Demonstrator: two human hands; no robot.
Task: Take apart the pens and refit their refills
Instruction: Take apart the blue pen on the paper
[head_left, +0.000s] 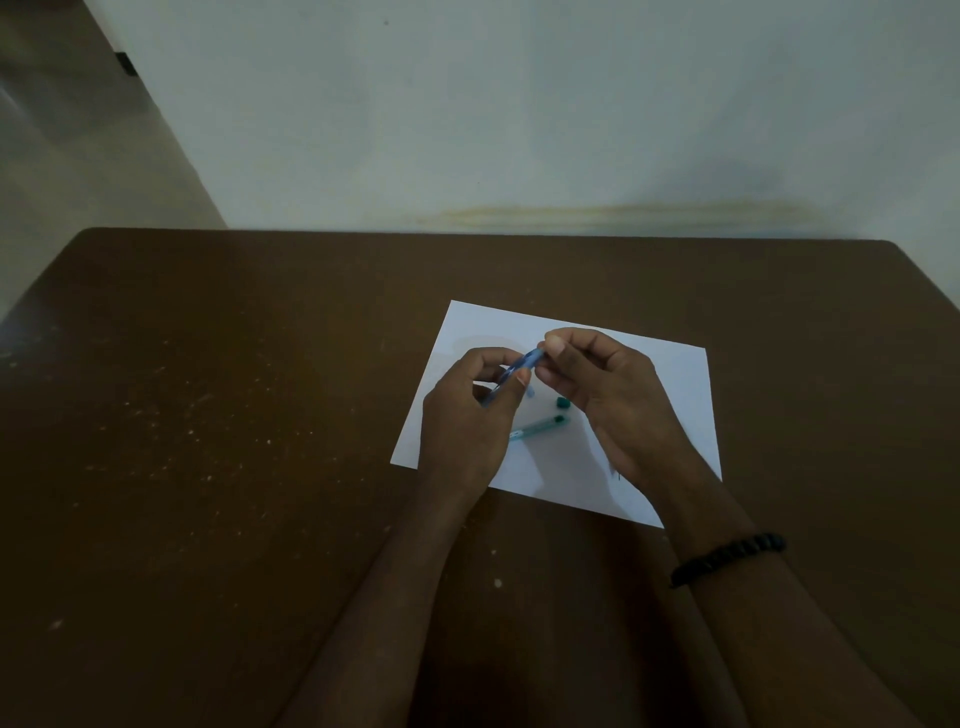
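Sheet: the paper (670, 395) lies on the table (208, 415), toward 3 o'clock of centre.
Above it: both hands, left hand (467, 415) at 9 o'clock, right hand (608, 395) at 3, pen (522, 364) between.
On sheet: second pen (537, 427) under the hands, cap (561, 401) just at its 1 o'clock.

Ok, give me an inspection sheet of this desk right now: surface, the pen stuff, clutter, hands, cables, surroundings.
Surface: brown table, speckled with pale flecks; a white paper sheet lies on it, skewed.
Job's things: blue pen held above the sheet between both hands; green pen barrel lying on the sheet; small green cap on the sheet beside it, apart.
Clutter: nothing seen.
Hands: left hand grips the blue pen's lower part; right hand pinches its upper end. A black bracelet sits on the right wrist.
Cables: nothing seen.
Surroundings: pale wall behind the table; floor at upper left; dim light.
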